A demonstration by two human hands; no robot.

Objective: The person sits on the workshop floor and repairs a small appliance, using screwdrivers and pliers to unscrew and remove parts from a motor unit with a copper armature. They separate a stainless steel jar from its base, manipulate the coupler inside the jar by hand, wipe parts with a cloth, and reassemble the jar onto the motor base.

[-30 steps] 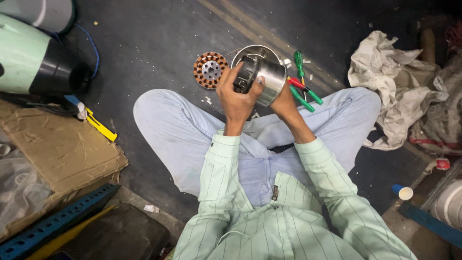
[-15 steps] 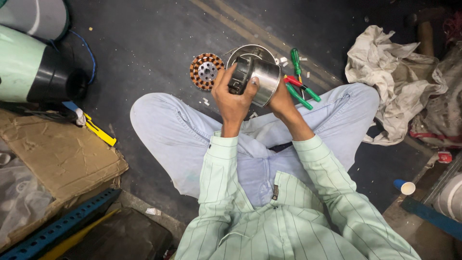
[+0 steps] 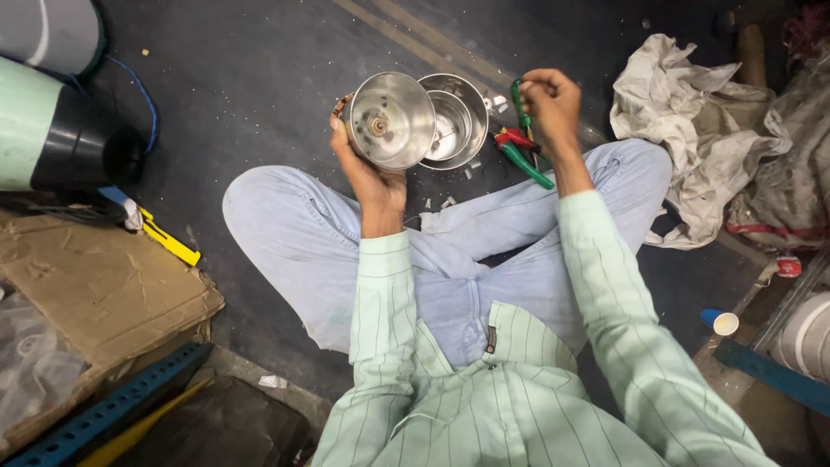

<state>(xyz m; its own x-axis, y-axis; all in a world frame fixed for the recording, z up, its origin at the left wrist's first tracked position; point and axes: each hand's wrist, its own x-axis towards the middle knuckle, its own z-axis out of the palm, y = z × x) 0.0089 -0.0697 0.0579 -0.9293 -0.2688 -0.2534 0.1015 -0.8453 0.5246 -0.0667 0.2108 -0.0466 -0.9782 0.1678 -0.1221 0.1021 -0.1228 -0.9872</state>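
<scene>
Left hand grips one steel cup-shaped part above the knees; right hand is closed round one green-handled tool. A second steel bowl plus two more pliers lie on the floor.

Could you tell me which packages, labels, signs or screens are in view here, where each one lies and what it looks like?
No labels, signs or screens show clearly.
Flattened cardboard: on the floor at the left, brown, creased, torn at the edges.
Clear plastic wrapping: lower left corner, partly under the cardboard, crumpled and shiny.
Small cup: on the floor at the right, blue with a white rim, lying on its side.
</scene>
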